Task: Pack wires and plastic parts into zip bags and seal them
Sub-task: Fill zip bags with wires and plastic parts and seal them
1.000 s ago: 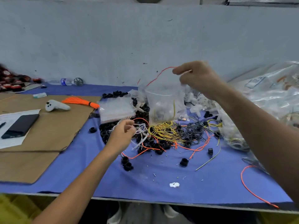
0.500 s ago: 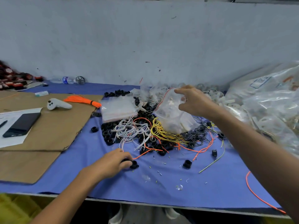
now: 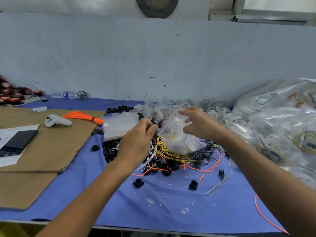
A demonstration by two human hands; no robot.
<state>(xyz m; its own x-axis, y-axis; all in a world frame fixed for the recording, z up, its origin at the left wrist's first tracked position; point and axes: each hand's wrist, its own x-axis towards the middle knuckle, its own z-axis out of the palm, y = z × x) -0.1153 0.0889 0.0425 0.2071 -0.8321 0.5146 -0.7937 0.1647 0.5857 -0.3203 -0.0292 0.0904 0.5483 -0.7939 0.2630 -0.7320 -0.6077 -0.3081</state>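
Firmly, the right hand (image 3: 196, 124) makes its grip on the zip bag (image 3: 172, 137): thumb and fingers curl over the upper corner by the red seal strip and hold the mouth up and apart. The bag's lower end rests on the tangle of wires (image 3: 164, 151), which lies mid-surface toward the far edge. The bag's long axis slopes from that resting end up and to the left, so the mouth faces the left hand (image 3: 136, 141). That hand's fingertips (image 3: 151, 128) are bunched into a narrow grip just beside the mouth's lower lip. Something dark shows at them, but I cannot tell whether they pinch a part. The bag already shows yellow wire and pale pieces inside. Loose black plastic parts (image 3: 109, 151) lie under and left of the left hand, making it the nearer one for feeding, probably by a short reach rightward into the opening. A stack of empty bags (image 3: 118, 125) lies beyond them, white plastic parts (image 3: 220, 112) crowd the far edge, and cardboard (image 3: 51, 146) covers the blue surface (image 3: 153, 211) toward its left edge.
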